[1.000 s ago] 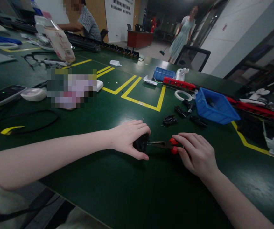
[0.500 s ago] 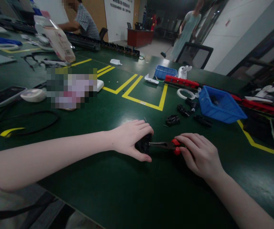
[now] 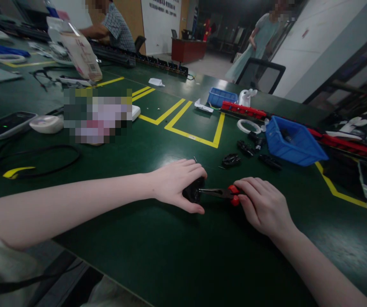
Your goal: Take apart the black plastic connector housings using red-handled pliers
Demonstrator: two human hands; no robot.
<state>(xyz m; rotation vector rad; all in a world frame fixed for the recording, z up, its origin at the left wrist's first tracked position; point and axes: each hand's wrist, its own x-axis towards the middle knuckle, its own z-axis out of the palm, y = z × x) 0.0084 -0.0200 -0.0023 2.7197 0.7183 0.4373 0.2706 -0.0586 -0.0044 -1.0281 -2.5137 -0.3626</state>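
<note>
My left hand (image 3: 178,183) is wrapped over a small black part (image 3: 195,190) and steadies it on the green table; the palm hides much of it. My right hand (image 3: 264,204) grips needle-nose pliers (image 3: 234,195) by their red handles. The narrow jaws of the pliers point left and reach the right side of the black part. Whether the jaw tips pinch anything there is too small to tell. Just beyond lie a black moulded piece (image 3: 231,160) and a thin metal pin (image 3: 195,159).
More black parts (image 3: 246,148) lie near a blue bin (image 3: 295,143) at right, with a white ring (image 3: 249,125) behind. A smaller blue bin (image 3: 222,97) and red strips (image 3: 243,109) stand further back. Cables (image 3: 45,175) curl at left. Two people are in the background.
Both hands and the pliers hold nearly the same pose against the black part. The person in the background has shifted slightly right.
</note>
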